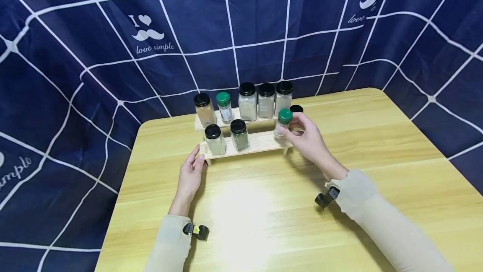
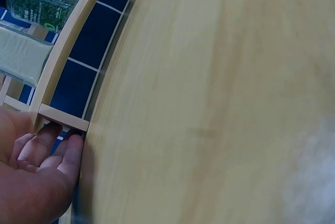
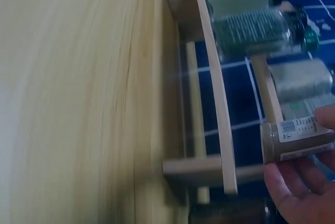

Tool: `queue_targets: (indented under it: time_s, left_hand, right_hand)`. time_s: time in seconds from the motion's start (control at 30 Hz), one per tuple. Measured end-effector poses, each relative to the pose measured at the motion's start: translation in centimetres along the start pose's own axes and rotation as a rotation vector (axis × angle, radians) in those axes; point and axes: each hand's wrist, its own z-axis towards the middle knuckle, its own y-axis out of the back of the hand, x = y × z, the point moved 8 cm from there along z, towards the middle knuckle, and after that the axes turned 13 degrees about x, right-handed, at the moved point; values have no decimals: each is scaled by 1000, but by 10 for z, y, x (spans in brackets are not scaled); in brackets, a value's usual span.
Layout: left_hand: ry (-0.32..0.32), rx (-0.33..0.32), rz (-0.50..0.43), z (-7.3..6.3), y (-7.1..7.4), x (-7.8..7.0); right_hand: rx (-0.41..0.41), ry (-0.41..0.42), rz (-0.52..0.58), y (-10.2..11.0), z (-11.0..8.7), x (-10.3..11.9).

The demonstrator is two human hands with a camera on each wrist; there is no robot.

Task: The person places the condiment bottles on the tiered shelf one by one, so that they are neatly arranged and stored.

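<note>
My right hand [image 1: 307, 138] pinches a small spice jar with a green cap [image 1: 284, 116] over the right end of the front tier. In the right wrist view, that jar [image 3: 298, 137] has a white barcode label and brownish contents, and a gap shows between its base and the front board. My left hand [image 1: 190, 175] grips the left end of the two-tier wooden rack [image 1: 260, 141], thumb at the board and fingers by the end support. Nearest the left hand on the front tier stand a pale-filled jar [image 1: 216, 141] and a green herb jar [image 1: 240, 137].
On the back tier stand an orange-brown jar [image 1: 205, 110], a green-capped jar [image 1: 225, 107] and several black-lidded jars [image 1: 247, 102]. Another black-lidded jar [image 1: 296, 108] is partly hidden behind my right hand. A dark blue gridded cloth [image 1: 260, 20] hangs behind the wooden table [image 1: 377, 146].
</note>
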Motion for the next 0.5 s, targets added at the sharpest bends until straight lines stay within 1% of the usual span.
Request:
queue_targets:
  time_s: [0.1,0.2,0.33,0.5]
  left_hand:
    - [-9,5,17,0,0,-2]
    - [-15,-5,25,0,1,-4]
    - [-22,-4,11,0,1,-3]
    - [-21,-2,-3,-1,0,0]
  right_hand:
    - [33,22,0,-13,4,6]
    - [67,31,15,-27,8,9]
    - [103,21,44,-43,11,8]
    - [144,6,74,-57,14,4]
